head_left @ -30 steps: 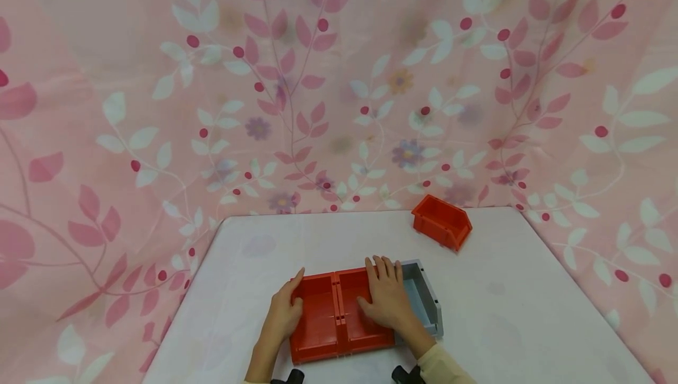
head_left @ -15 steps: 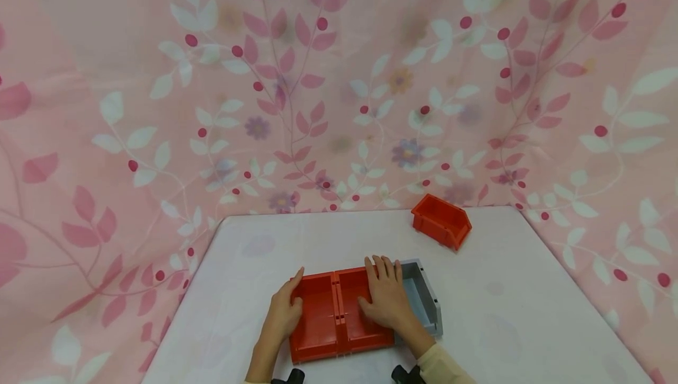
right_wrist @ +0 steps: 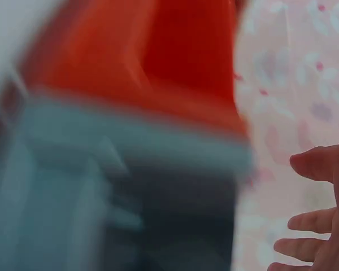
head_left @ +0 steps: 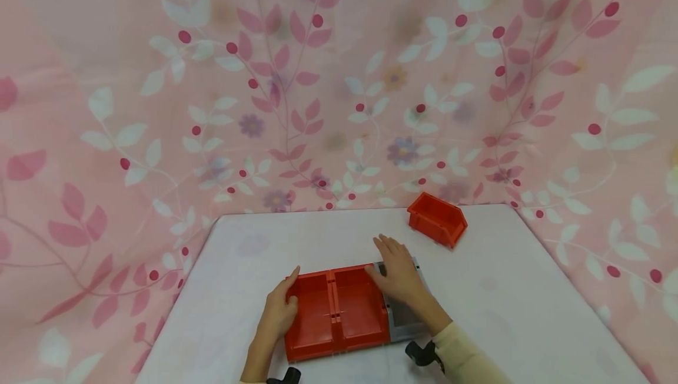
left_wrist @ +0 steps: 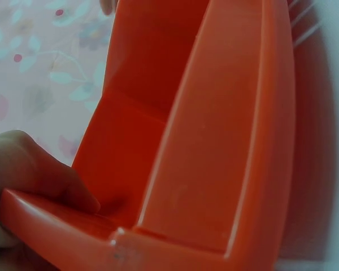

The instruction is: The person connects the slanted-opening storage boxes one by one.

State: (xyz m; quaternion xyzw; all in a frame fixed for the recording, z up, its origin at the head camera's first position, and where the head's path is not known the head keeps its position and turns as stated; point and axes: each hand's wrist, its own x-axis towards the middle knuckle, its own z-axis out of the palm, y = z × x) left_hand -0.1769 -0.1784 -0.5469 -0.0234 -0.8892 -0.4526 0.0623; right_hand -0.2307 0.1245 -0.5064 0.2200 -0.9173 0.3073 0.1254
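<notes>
Two red plastic storage bins stand side by side, a left bin [head_left: 312, 304] and a middle bin [head_left: 360, 301]. A grey storage bin [head_left: 404, 320] adjoins them on the right. My left hand [head_left: 279, 311] grips the left bin's outer side wall; in the left wrist view its thumb [left_wrist: 62, 180] lies inside the rim. Above the grey bin is my right hand [head_left: 398, 272], holding nothing, its fingers spread apart. The right wrist view shows that hand [right_wrist: 325, 220] apart from the bins, with the grey bin [right_wrist: 51, 197] blurred and partly cropped.
A smaller-looking red bin [head_left: 436, 219] with a cut-away front sits near the table's back right edge. The bins stand on a white-covered table [head_left: 249, 260]. Behind it hangs a pink floral cloth [head_left: 339, 107]. Dark wrist cameras show at both wrists.
My right hand has lifted off the middle bin and moved right, over the grey bin. The left hand keeps its grip. The head view has shifted slightly.
</notes>
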